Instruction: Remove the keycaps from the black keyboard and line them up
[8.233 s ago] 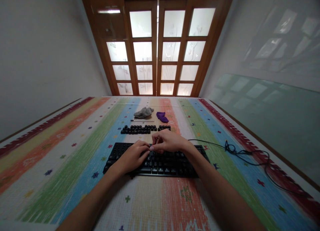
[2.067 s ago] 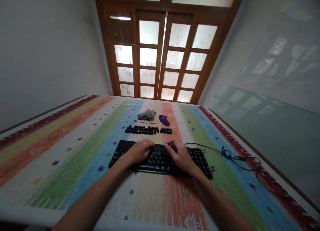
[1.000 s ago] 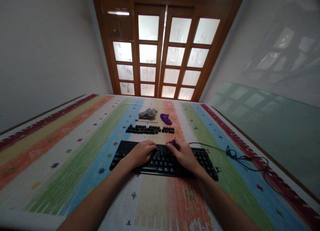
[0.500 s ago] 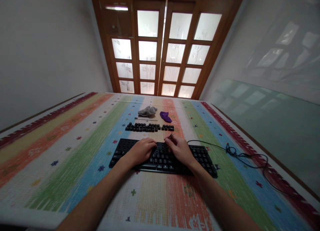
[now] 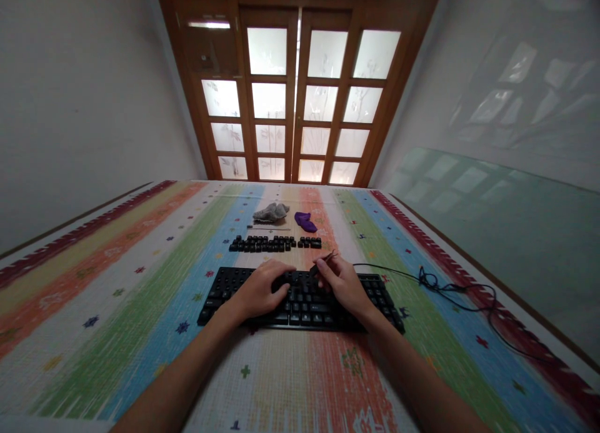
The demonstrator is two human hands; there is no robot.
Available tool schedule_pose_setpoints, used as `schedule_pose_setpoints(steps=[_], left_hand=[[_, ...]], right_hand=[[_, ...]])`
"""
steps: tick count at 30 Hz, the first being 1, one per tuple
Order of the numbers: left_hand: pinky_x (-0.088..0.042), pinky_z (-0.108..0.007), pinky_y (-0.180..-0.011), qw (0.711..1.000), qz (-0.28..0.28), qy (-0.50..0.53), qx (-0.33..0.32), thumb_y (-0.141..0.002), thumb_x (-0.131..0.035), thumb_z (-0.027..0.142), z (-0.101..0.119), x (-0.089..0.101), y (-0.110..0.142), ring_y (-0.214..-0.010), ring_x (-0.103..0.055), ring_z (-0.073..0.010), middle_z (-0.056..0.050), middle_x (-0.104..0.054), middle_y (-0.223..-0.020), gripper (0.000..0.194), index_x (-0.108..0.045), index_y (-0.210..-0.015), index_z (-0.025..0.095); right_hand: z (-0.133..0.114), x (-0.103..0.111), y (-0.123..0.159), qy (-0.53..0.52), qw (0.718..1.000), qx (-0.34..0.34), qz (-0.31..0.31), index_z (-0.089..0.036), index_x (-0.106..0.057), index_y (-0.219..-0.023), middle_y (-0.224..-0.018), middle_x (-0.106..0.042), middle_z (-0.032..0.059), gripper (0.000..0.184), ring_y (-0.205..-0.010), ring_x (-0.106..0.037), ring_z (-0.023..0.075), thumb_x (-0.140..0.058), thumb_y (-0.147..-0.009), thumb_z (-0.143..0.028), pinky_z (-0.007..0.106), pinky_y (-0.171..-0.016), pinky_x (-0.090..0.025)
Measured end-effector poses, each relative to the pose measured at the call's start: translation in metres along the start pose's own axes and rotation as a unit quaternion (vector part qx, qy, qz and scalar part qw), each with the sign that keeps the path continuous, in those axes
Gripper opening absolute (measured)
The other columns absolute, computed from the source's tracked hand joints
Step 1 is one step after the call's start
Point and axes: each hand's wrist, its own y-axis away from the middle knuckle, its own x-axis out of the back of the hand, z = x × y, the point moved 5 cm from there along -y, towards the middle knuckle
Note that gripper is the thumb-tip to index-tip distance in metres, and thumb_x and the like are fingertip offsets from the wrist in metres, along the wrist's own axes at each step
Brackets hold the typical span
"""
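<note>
A black keyboard (image 5: pixel 300 317) lies across the striped tablecloth in front of me. Its upper left part shows bare key sockets, while the lower rows and right-hand block carry keycaps. My left hand (image 5: pixel 265 287) rests on the keyboard's middle, thumb and fingers apart, holding nothing I can see. Just right of it, my right hand (image 5: pixel 341 284) pinches a small thin tool with wire-like prongs (image 5: pixel 330 255) above the keyboard. A dark block that looks like a keycap (image 5: pixel 314 270) shows at the fingertips. The fingers hide how the two are joined.
Beyond the keyboard, loose black keycaps (image 5: pixel 262 243) lie in rows. Behind them are a thin stick (image 5: pixel 269 228), a grey crumpled cloth (image 5: pixel 270 213) and a purple cloth (image 5: pixel 305 222). A black cable (image 5: pixel 434 283) lies tangled on the right.
My right hand has lifted slightly and turned, and a dark keycap-like block now shows at its fingertips. My left thumb has spread from the fingers. The view has shifted a little.
</note>
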Motion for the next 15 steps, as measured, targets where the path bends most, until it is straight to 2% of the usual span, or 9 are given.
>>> schedule_pose_setpoints(steps=[6,11,15], left_hand=[[-0.047,-0.038,-0.088,1.0,0.011,0.024,0.001,-0.086,-0.067,0.029,0.013,0.002,-0.004,-0.093,-0.06,-0.0215,-0.006,-0.069,-0.093,0.018,-0.068,-0.1,0.019],[-0.046,-0.035,-0.084,0.999,-0.009,0.046,0.021,-0.085,-0.069,0.029,0.006,0.0,-0.006,-0.088,-0.06,-0.0197,-0.003,-0.068,-0.086,0.012,-0.069,-0.092,0.019],[-0.047,-0.032,-0.079,0.997,-0.004,0.067,0.044,-0.083,-0.071,0.03,0.0,0.002,-0.009,-0.083,-0.061,-0.0181,-0.002,-0.067,-0.086,0.013,-0.069,-0.09,0.019]], right_hand=[[-0.001,-0.003,0.002,-0.018,1.0,0.017,0.003,-0.017,-0.06,-0.087,-0.068,-0.06,0.0012,0.045,-0.052,-0.055,0.0131,-0.058,-0.085,-0.062,0.026,-0.05,-0.042],[0.003,-0.003,0.002,-0.007,0.999,0.031,-0.012,-0.017,-0.061,-0.091,-0.069,-0.06,0.0009,0.039,-0.055,-0.056,0.0135,-0.056,-0.089,-0.056,0.027,-0.054,-0.043],[0.004,-0.001,0.003,0.001,0.999,0.038,-0.007,-0.017,-0.061,-0.091,-0.07,-0.06,0.0012,0.036,-0.056,-0.057,0.0134,-0.055,-0.091,-0.052,0.027,-0.056,-0.044]])
